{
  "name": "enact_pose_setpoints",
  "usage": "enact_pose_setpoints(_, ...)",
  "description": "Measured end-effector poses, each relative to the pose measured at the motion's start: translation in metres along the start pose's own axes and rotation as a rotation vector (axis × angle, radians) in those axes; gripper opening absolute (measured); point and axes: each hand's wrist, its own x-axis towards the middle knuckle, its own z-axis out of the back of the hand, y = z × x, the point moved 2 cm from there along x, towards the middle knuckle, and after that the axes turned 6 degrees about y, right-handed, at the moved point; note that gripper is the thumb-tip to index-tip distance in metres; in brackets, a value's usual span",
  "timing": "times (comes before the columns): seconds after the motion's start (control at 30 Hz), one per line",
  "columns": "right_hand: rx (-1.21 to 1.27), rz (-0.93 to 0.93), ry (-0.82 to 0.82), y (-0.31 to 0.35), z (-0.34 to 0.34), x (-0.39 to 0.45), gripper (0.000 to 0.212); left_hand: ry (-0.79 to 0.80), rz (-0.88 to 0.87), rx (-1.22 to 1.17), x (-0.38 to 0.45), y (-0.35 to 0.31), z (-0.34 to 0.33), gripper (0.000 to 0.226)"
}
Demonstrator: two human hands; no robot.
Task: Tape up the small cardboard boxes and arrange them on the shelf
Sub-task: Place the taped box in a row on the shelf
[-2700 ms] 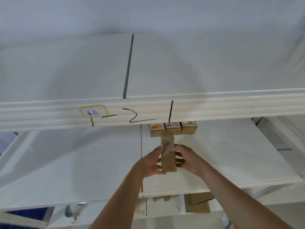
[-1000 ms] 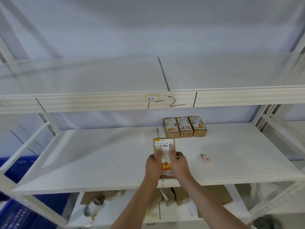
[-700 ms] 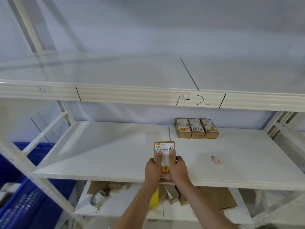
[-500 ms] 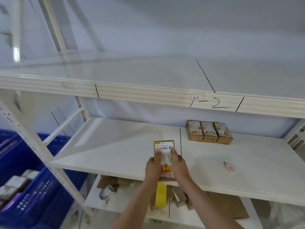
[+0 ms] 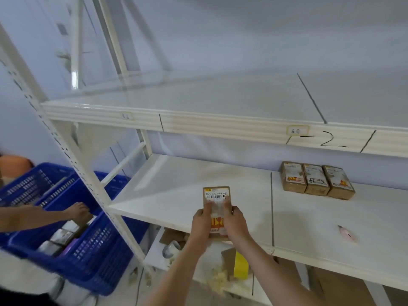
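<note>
One small cardboard box (image 5: 216, 204) gripped between two hands, left hand (image 5: 201, 224) and right hand (image 5: 234, 223), three taped boxes (image 5: 314, 180) up and right of the grip, two blue crates (image 5: 72, 230) to its left, one third hand (image 5: 77, 211) in them.

Brown box (image 5: 216, 195) with white barcode label, white shelf (image 5: 176, 195), blue perforated crates (image 5: 95, 257).

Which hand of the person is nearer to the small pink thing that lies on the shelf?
The right hand. It holds the right side of the cardboard box, and the pink thing lies off to its right. The left hand, on the box's other side, is farther.
</note>
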Motion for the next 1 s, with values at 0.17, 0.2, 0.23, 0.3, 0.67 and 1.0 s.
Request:
enact_pose_setpoints(0.17,0.001,-0.003,-0.017,0.008,-0.03,0.009,0.059,0.022,-0.002,0.014,0.012,-0.007,0.028,0.048)
enact_pose_setpoints(0.2,0.01,-0.004,-0.024,0.011,-0.036,0.012,0.058,0.03,-0.008,0.022,0.016,-0.01,0.035,0.048)
enact_pose_setpoints(0.23,0.019,-0.006,-0.029,0.015,-0.043,0.015,0.058,0.043,-0.013,0.03,0.02,-0.013,0.043,0.047)
enact_pose_setpoints(0.3,0.036,-0.007,-0.051,0.024,-0.059,0.022,0.058,0.082,-0.014,0.042,0.03,-0.022,0.06,0.045)
enact_pose_setpoints(0.67,0.061,-0.067,-0.081,0.055,-0.16,0.056,0.063,0.199,-0.02,0.055,0.089,-0.044,0.17,0.036)
enact_pose_setpoints(1.0,-0.039,-0.133,0.114,0.069,-0.176,0.102,0.066,0.098,-0.036,0.08,0.124,-0.069,0.19,0.04)
